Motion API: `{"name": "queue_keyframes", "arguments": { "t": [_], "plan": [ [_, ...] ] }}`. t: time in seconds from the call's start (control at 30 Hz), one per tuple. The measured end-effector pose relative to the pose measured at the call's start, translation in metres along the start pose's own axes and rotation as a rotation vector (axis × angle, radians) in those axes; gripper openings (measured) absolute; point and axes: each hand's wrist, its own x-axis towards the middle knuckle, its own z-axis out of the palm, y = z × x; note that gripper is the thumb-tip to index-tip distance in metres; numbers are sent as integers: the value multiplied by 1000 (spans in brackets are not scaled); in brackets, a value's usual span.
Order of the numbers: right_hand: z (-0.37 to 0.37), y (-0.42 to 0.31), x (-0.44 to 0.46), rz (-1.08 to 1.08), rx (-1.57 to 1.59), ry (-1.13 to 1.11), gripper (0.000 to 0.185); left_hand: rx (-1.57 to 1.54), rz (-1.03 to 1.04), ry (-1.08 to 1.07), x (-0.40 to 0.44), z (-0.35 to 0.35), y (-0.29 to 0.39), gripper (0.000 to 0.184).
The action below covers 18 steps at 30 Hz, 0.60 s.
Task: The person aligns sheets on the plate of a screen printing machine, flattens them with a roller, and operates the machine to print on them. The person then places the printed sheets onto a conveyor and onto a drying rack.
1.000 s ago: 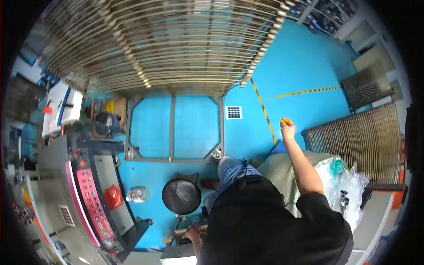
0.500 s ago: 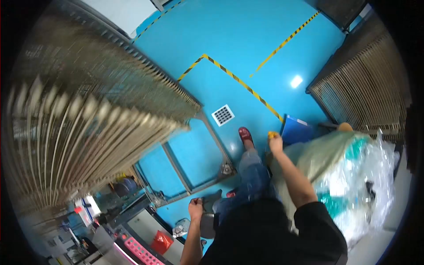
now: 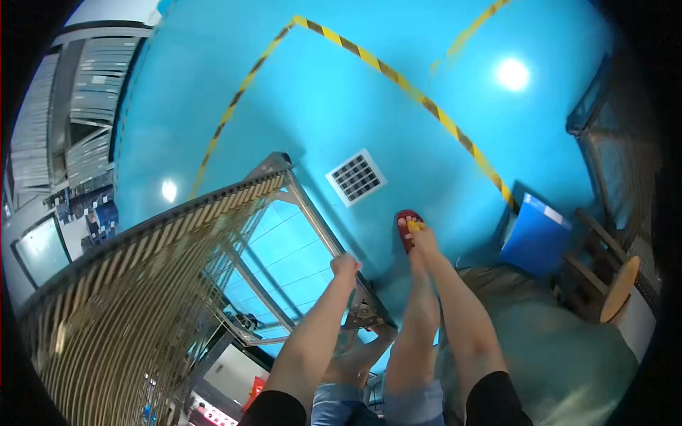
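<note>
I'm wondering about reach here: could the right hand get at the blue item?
Probably, perhaps with a lean: floor lies between the right hand and the blue item, with nothing seen blocking; but its fingers hold a small yellow thing.

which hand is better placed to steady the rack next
Probably the left: the left hand appears right by the rack's frame, while the right hand is farther off, holding something yellow.

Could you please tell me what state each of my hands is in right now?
Left hand: curled closed; whether anything is inside cannot be told.
Right hand: closed on a small yellow object.
</note>
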Motion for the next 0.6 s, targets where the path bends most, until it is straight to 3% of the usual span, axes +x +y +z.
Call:
{"name": "queue_keyframes", "arguments": {
  "t": [0.13, 0.2, 0.3, 0.4, 0.5, 0.6],
  "plan": [
    [21, 9, 64, 4, -143, -7, 29, 198, 185, -66, 116, 45, 8, 7],
    [30, 5, 88, 1, -147, -14, 32, 109, 259, -90, 141, 64, 22, 26],
    [43, 23, 148, -323, -296, -57, 33, 53, 311, 16, 222, 72, 6, 45],
    [61, -8, 164, -402, -489, -38, 33, 200, 279, -28, 196, 95, 25, 72],
    [83, -21, 176, -575, -462, 51, 39, 243, 313, -6, 195, 112, 15, 76],
    [101, -26, 172, -548, -512, 81, 46, 305, 330, 18, 187, 121, 12, 77]
  ]
}}
